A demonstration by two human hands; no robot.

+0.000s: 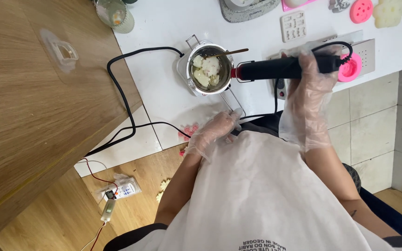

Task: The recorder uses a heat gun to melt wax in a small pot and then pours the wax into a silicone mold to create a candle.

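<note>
head-worn view, looking down, close

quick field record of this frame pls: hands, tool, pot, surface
left hand: gloved, fingers on the wire pot handle
right hand: gloved, gripping the black heat tool
heat tool: nozzle aimed at the pot rim
metal pot: holds pale chunks, stick resting across it
surface: white table, black cable, pink moulds at the far edge

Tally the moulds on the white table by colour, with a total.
Pink moulds: 3, one round, one by the gloved right hand, one cut off at the top edge
White mould: 1
Cream flower-shaped mould: 1
Total: 5
</note>
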